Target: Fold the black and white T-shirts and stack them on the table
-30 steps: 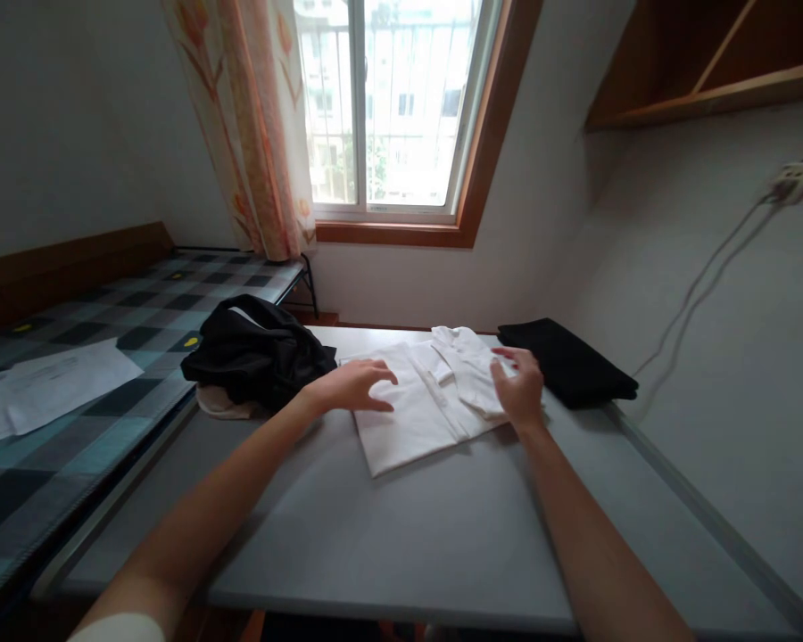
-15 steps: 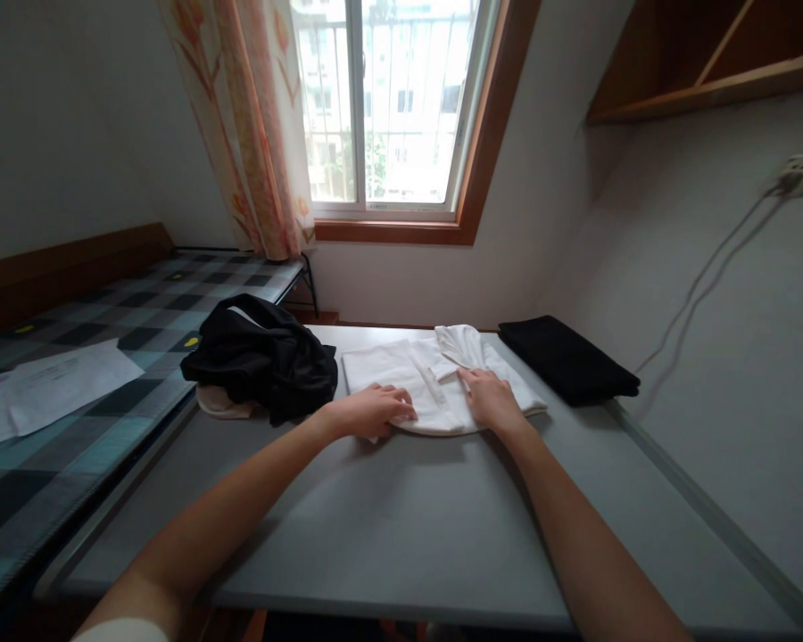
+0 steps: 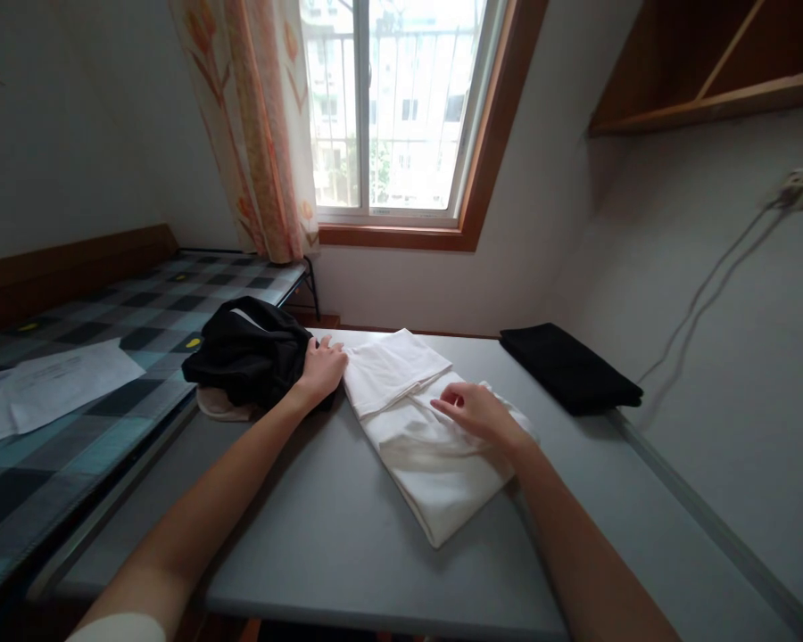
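A folded white garment lies slanted on the grey table, one corner pointing toward me. A squarish folded-over flap forms its far left part; the near right part is looser and wrinkled. My left hand is at the garment's far left corner, fingers spread, with a crumpled black garment right beside and partly behind it. Over the garment's right half is my right hand, its fingers loosely curved and apart, nothing visible between them. Whether its underside touches the cloth is hidden.
A neatly folded black cloth sits at the table's right edge by the wall. Pale cloth pokes out under the black garment. On the left, papers rest on a checked bed. A cable hangs from a wall socket.
The white garment has turned, with one corner now nearer me and its far left part folded over. My left hand has moved away and left to its corner; my right hand has shifted slightly nearer.
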Demonstrator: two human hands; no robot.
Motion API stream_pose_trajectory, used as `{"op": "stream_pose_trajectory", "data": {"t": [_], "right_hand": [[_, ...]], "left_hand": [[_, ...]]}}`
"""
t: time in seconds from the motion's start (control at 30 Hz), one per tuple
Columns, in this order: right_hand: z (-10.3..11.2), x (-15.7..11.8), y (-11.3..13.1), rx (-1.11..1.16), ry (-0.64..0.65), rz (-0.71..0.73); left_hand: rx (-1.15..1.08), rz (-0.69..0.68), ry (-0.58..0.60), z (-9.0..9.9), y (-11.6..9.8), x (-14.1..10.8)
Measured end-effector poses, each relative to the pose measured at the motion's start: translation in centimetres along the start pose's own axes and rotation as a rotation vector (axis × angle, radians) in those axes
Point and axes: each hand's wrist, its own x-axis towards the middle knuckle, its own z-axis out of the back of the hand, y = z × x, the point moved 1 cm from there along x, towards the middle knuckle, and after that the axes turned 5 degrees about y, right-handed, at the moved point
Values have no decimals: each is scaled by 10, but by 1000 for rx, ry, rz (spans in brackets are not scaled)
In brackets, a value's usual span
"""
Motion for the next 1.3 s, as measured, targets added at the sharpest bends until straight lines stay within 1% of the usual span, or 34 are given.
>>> {"op": "stream_pose_trajectory", "data": {"t": [0.03,0.07,0.1,0.13,0.2,0.27,0.33,0.4,0.5,0.57,0.63,0.7,0.73,0.8,0.87,0.93,0.97,1.03,1.13,1.2,1.3], "right_hand": [[-4,3,2,-117,-78,-17],[-7,6,4,-217,-116,-39],[-9,8,6,-293,-114,-57],[-11,10,8,-349,-93,-76],[-12,12,11,-411,-58,-118],[-11,11,13,-437,-62,-137],[-11,10,13,-426,-67,-116],[-13,8,13,-395,-64,-55],[-18,7,14,-378,-56,4],[-21,9,15,-385,-59,-9],[-23,13,15,-339,-85,-49],[-24,18,12,-156,-128,-61],[-25,21,9,-1,-149,-57],[-26,28,1,406,-185,-70],[-27,33,-9,838,-220,-128],[-25,35,-19,1164,-271,-178],[-23,35,-23,1274,-308,-180],[-17,34,-29,1404,-392,-161],[-9,30,-34,1496,-485,-94],[-6,28,-32,1536,-498,-38],[-5,26,-25,1579,-449,10]], "left_hand": [[10,-9,-28,3,-1,0],[8,-30,-52,6,-4,1],[-9,-68,-59,10,-8,1],[-46,-130,-42,13,-14,1],[-160,-312,64,17,-30,0],[-267,-500,203,15,-47,-5],[-317,-608,277,9,-63,-11],[-327,-679,275,-1,-76,-16],[-315,-753,208,-14,-86,-22],[-290,-759,172,-19,-89,-25],[-263,-750,154,-23,-89,-26],[-249,-740,136,-24,-90,-27],[-249,-736,120,-24,-90,-27],[-257,-728,79,-22,-90,-26],[-257,-706,40,-21,-90,-24],[-234,-688,29,-19,-90,-22],[-219,-681,33,-19,-89,-21],[-196,-676,48,-19,-88,-21],[-215,-683,49,-21,-89,-24],[-257,-708,38,-21,-91,-27],[-313,-698,22,-20,-96,-31]]}}
